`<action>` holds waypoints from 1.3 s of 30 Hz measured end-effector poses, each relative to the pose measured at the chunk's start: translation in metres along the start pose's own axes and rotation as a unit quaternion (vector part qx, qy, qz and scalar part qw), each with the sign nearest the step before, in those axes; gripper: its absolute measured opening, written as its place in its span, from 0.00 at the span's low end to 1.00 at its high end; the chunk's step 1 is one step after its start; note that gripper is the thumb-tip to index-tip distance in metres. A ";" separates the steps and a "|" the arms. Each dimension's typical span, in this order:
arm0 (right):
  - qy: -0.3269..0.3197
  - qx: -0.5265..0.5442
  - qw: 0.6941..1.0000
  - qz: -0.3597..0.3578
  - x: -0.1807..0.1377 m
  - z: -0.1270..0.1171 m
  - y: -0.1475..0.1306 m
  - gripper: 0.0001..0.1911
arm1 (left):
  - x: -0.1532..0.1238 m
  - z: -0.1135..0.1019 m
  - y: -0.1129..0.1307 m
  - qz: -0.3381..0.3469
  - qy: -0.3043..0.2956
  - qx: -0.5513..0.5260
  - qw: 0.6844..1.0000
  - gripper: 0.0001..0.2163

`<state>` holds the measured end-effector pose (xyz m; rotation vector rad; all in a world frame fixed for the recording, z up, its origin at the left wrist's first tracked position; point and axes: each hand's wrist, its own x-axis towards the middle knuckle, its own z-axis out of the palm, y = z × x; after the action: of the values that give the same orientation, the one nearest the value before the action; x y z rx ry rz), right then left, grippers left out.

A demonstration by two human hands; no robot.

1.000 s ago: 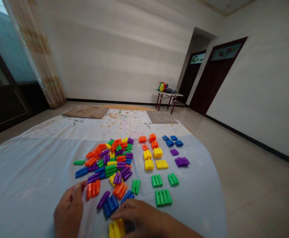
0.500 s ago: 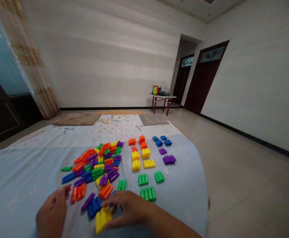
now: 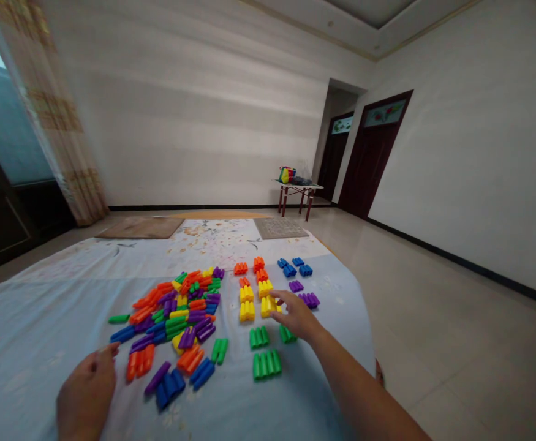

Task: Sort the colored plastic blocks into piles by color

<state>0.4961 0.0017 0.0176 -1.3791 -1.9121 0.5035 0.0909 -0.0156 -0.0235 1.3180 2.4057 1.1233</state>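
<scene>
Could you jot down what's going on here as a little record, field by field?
Setting: pale sheet spread on a tiled floor
Right hand: stretched forward, fingers on a yellow block cluster among sorted groups
Left hand: low on the sheet, beside an orange block cluster; I cannot tell whether it holds anything
Unsorted: mixed pile of coloured blocks, left of the groups
Sorted groups: orange, yellow, green, blue, purple
Background: small table, dark doors, curtain
</scene>
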 end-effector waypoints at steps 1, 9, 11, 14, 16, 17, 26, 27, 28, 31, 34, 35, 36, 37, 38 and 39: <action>-0.004 -0.011 1.000 -0.002 0.003 0.002 0.000 0.25 | -0.001 0.003 -0.001 -0.009 -0.012 0.016 1.000 0.22; -0.035 -0.108 0.993 -0.021 0.042 0.023 -0.009 0.25 | -0.013 0.001 0.003 -0.027 -0.050 -0.007 0.998 0.23; -0.038 -0.144 0.989 -0.025 0.057 0.027 -0.012 0.25 | -0.013 0.000 0.005 -0.028 -0.060 -0.011 0.998 0.24; -0.064 -0.192 0.979 -0.012 0.077 0.033 -0.016 0.26 | -0.014 -0.001 0.006 -0.027 -0.064 -0.017 0.997 0.25; -0.090 -0.217 0.972 0.001 0.086 0.037 -0.017 0.26 | -0.014 -0.001 0.005 -0.031 -0.061 -0.022 0.997 0.25; -0.101 -0.224 0.969 0.006 0.089 0.039 -0.017 0.26 | -0.014 0.000 0.005 -0.034 -0.060 -0.025 0.997 0.24; -0.144 -0.241 0.960 0.016 0.094 0.045 -0.015 0.22 | -0.012 0.005 -0.002 -0.022 -0.055 -0.041 0.997 0.23; -0.143 -0.240 0.960 0.016 0.094 0.044 -0.016 0.23 | -0.012 0.005 -0.001 -0.021 -0.052 -0.042 0.998 0.23; -0.143 -0.241 0.960 0.016 0.093 0.042 -0.018 0.24 | -0.013 0.005 0.000 -0.020 -0.049 -0.045 0.998 0.23; -0.114 -0.215 0.970 -0.010 0.085 0.039 -0.030 0.24 | -0.015 0.004 0.003 -0.017 -0.037 -0.057 0.998 0.22; -0.070 -0.120 0.986 -0.090 0.061 0.046 -0.051 0.20 | -0.017 0.004 0.005 -0.011 -0.022 -0.067 0.997 0.22; -0.074 -0.082 0.987 -0.118 0.050 0.051 -0.059 0.19 | -0.018 0.004 0.005 -0.009 -0.018 -0.070 0.997 0.21; -0.094 -0.052 0.984 -0.141 0.039 0.058 -0.067 0.18 | -0.018 0.005 0.005 -0.008 -0.015 -0.073 0.997 0.21; -0.122 -0.029 0.979 -0.160 0.027 0.066 -0.075 0.18 | -0.019 0.005 0.005 -0.007 -0.013 -0.074 0.997 0.21; -0.150 -0.016 0.973 -0.175 0.017 0.074 -0.082 0.18 | -0.019 0.005 0.005 -0.008 -0.012 -0.075 0.997 0.21; -0.173 -0.013 0.968 -0.184 0.009 0.082 -0.088 0.18 | -0.019 0.005 0.005 -0.010 -0.012 -0.074 0.997 0.21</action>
<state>0.3763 -0.0137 0.0245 -0.9597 -2.3984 0.5603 0.1076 -0.0266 -0.0274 1.2517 2.2646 1.2456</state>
